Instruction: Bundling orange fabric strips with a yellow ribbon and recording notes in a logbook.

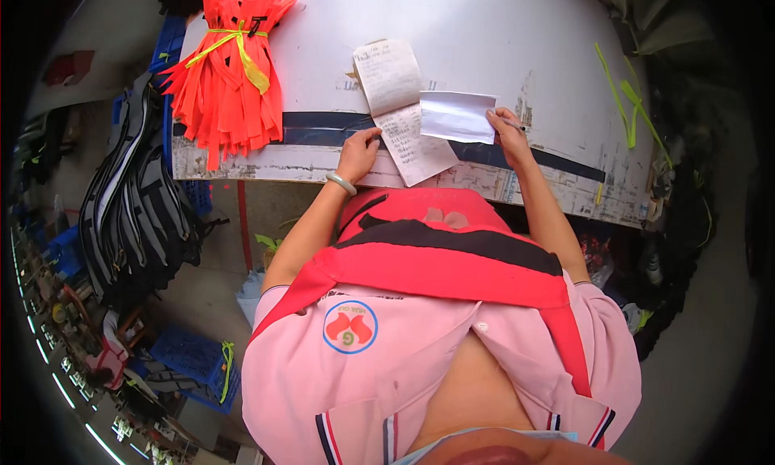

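The left hand (358,154), fingers curled, meets the open notebook's (413,154) left edge; right of it, the right hand (508,136) pinches a pen (517,127) and white sheet (456,116), overlapping it; left lies a tied orange strip bundle (230,102).

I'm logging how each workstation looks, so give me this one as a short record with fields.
Left hand: fingers at the left edge of an open notebook
Right hand: holds a white paper and a thin pen-like object
Notebook: handwriting on both visible pages; the paper hides part of the lower page in this view
Bundle: orange-red strips tied with a yellow ribbon, at the table's left end
Table: pale top, dark band along the near side
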Action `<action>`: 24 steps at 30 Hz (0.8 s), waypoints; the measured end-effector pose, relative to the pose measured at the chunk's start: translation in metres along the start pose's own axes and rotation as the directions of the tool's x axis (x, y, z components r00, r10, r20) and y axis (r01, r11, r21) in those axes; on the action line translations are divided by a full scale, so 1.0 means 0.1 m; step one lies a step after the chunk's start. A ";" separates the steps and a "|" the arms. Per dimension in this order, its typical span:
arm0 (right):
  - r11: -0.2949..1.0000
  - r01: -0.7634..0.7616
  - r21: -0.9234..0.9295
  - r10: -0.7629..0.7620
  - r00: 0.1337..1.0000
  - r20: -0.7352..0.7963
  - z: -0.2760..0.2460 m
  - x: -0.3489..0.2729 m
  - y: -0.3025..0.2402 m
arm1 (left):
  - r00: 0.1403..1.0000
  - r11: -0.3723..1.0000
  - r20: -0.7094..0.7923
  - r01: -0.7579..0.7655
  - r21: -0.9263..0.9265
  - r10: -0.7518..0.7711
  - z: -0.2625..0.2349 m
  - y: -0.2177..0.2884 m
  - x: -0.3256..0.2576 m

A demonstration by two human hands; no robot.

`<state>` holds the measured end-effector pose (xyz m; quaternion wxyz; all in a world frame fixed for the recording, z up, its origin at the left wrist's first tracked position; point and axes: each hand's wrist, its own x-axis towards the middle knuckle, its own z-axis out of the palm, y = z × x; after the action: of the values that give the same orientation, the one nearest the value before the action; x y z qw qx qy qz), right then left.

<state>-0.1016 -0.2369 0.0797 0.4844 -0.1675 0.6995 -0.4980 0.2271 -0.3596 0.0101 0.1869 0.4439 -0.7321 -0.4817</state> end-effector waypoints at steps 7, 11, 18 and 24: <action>0.979 -0.008 -0.204 0.052 0.975 0.216 0.48 0.16 0.15 | 0.894 0.848 0.066 0.441 -0.293 -0.442 -0.02 0.09 0.70; 0.982 0.003 -0.188 0.036 0.978 0.204 0.62 0.28 0.12 | 0.867 0.680 0.165 0.476 -0.558 -0.471 0.05 0.19 0.99; 0.980 0.110 -0.163 -0.104 0.994 0.046 0.58 1.02 -0.17 | 0.875 0.641 0.147 0.444 -0.626 -0.462 0.12 0.50 1.94; 0.904 0.287 -0.316 -0.317 0.947 -0.047 0.63 1.78 -0.53 | 0.919 0.780 0.088 0.374 -0.503 -0.383 0.10 0.55 2.94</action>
<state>-0.1462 -0.4213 0.0321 0.3349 -0.3220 0.7564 -0.4604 0.0368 -0.5906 0.0078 0.2039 0.5206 -0.4723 -0.6814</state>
